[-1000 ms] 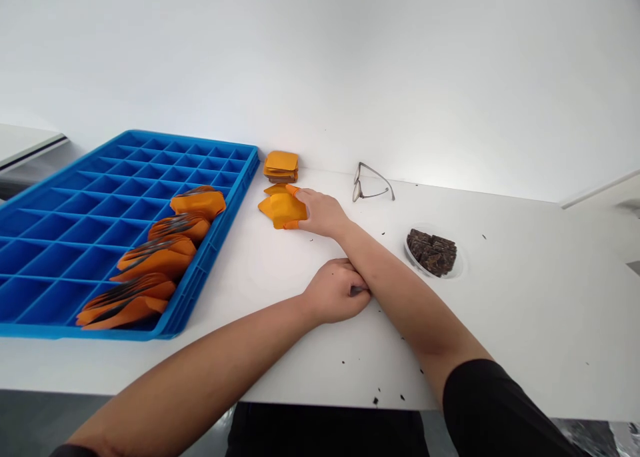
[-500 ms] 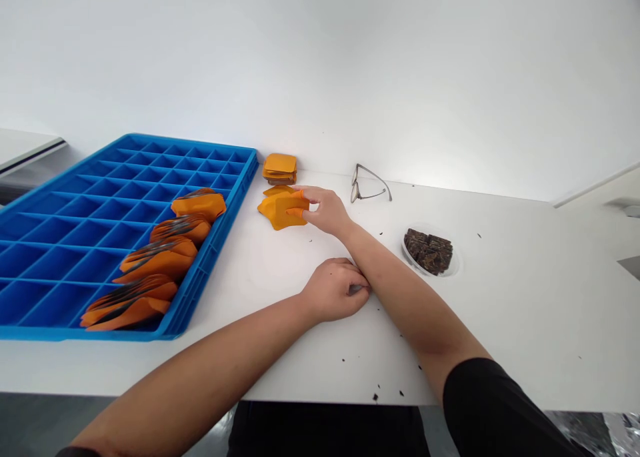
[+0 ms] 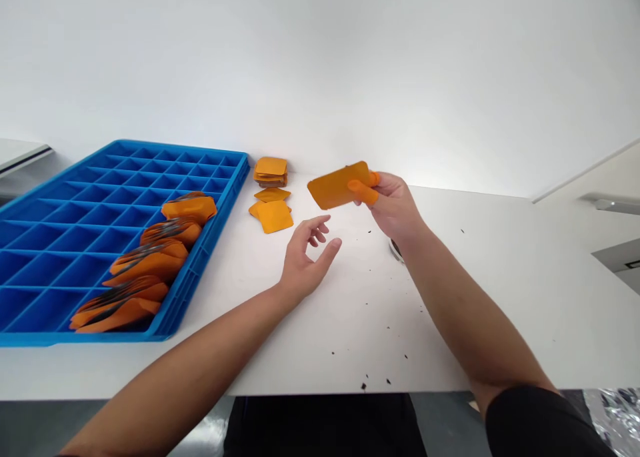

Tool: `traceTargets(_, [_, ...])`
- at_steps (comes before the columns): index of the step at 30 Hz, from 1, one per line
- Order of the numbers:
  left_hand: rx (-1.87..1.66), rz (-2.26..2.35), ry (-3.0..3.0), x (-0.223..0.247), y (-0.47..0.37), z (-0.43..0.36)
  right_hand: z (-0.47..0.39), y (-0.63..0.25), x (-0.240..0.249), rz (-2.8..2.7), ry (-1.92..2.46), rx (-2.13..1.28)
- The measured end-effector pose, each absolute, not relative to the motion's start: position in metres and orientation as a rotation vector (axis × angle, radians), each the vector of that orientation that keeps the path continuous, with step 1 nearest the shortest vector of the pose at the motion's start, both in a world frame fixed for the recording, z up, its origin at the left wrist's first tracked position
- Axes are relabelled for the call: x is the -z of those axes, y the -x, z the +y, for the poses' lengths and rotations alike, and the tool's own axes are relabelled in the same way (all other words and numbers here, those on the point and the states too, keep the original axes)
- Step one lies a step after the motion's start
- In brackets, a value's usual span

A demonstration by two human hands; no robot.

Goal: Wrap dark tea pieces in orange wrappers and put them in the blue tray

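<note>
Pinched between thumb and fingers of my right hand (image 3: 395, 207) is a flat orange packet (image 3: 336, 186), held up tilted above the table. Orange covers sit on that thumb and finger. My left hand (image 3: 306, 257) is open and holds nothing, its thumb and fingers apart, just below the packet. Several loose orange packets (image 3: 275, 217) lie on the table left of it, in front of a stacked pile of orange packets (image 3: 271, 170). Most of the white dish (image 3: 397, 251) is hidden behind my right forearm.
A blue compartment tray (image 3: 173, 320) lies at the left; bunches of orange packets (image 3: 133, 303) stand in several compartments along its right side. Dark crumbs (image 3: 364, 385) are scattered over the white table (image 3: 525, 297). A white wall (image 3: 320, 77) rises behind.
My right hand has lifted an orange packet off the loose ones and carried it right. My left hand has opened and moved up and left. The glasses are hidden now.
</note>
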State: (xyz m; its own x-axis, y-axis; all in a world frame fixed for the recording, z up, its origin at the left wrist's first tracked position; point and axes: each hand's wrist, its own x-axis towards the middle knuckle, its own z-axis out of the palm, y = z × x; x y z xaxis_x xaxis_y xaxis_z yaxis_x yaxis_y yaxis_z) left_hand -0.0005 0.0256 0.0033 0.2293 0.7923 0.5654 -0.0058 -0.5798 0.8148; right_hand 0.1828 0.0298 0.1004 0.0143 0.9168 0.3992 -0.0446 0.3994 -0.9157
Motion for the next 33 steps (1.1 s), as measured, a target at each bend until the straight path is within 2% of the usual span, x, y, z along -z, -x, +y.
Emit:
traceTargets(8, [-1.480,0.358,-2.052,-0.013,-0.001,0.009,-0.029,-0.190,-0.048,-1.129,0.925,-1.186])
traceTargets(15, [-1.640,0.484,-1.931,-0.007,-0.002,0.001,-0.043,-0.151,-0.016,-1.094,0.897,-1.406])
traceTargets(20, [-1.667,0.538,-1.861,-0.013,-0.001,0.002,-0.051,-0.148,-0.020,-1.289,0.856,-1.434])
traceTargets(22, [-1.741,0.504,-1.965,-0.019,0.001,0.005,-0.051,-0.155,-0.027,-1.376,0.903,-1.297])
traceTargets(26, [-1.826,0.461,-2.080,-0.027,0.004,0.012,-0.049,-0.169,-0.036,-1.322,1.108,-0.777])
traceTargets(33, [-1.763,0.522,-2.142,-0.031,0.007,0.008,-0.057,-0.170,-0.045,-1.611,1.014,0.091])
